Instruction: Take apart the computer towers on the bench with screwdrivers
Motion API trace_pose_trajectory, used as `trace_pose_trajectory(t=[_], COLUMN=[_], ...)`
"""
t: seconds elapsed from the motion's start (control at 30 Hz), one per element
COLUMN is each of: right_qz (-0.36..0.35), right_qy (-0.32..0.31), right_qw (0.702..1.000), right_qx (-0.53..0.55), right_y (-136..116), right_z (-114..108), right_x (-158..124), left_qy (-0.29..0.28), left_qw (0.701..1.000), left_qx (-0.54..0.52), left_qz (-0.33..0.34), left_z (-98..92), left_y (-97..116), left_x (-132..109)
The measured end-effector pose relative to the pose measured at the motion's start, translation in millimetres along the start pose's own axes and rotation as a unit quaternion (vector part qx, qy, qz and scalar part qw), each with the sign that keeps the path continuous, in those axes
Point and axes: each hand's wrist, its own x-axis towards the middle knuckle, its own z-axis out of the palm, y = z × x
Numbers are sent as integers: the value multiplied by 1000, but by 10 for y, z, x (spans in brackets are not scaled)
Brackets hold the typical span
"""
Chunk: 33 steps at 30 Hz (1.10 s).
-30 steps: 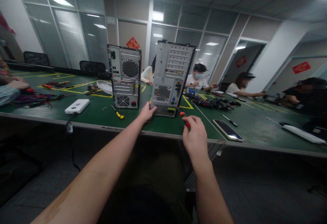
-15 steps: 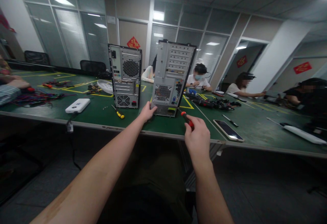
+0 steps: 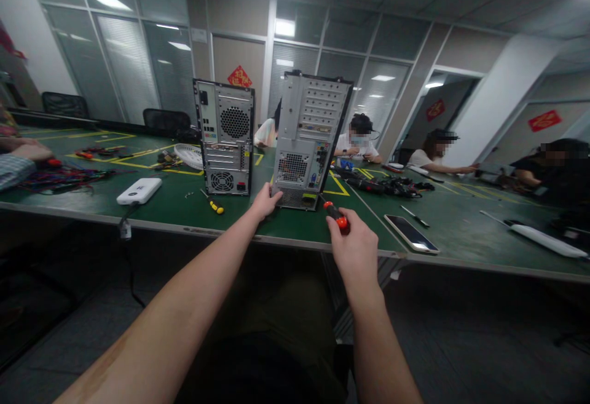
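One green table (image 3: 461, 219) | taller case (image 3: 310, 136), computer type, stood on it beside shorter case (image 3: 225, 139), touched at lower left by left hand (image 3: 264, 202); whether gripped cannot be told | right hand (image 3: 354, 238): screwdriver (image 3: 335, 214) held by handle, aimed at taller case's lower right edge; more handle bared than a second ago, fresh turning hold judged taken.

Left computer (image 3: 225, 163): on the bench (image 3: 295, 225), left of the right computer (image 3: 290, 136).
Loose screwdriver (image 3: 214, 206): before the left computer.
Power bank (image 3: 139, 191): left of the loose screwdriver.
Left hand (image 3: 265, 202): at the right computer's lower left corner.
Held screwdriver (image 3: 335, 214): in the right hand (image 3: 356, 241).
Phone (image 3: 411, 233): right of the right hand.
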Motion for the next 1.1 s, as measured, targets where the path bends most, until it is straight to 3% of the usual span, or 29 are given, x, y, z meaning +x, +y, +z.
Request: trace_pose_trajectory(t=[0.1,0.37,0.77,1.1], right_qz=[-32,-58,6,-90], right_qy=[15,-28,-1,-6], right_qw=[999,997,1000,995], right_qx=[-3,-31,16,-29], right_y=[8,22,-11,33], right_z=[0,14,-18,14], right_x=[-2,-19,-2,-13], left_qy=[-16,-16,-12,-11], left_qw=[1000,1000,1000,1000], left_qx=[-11,-13,-5,-12], left_qz=[-13,-15,-2,-11], left_z=[-6,-18,-19,-8], left_y=[9,46,35,-6], left_x=[-5,-26,-25,2])
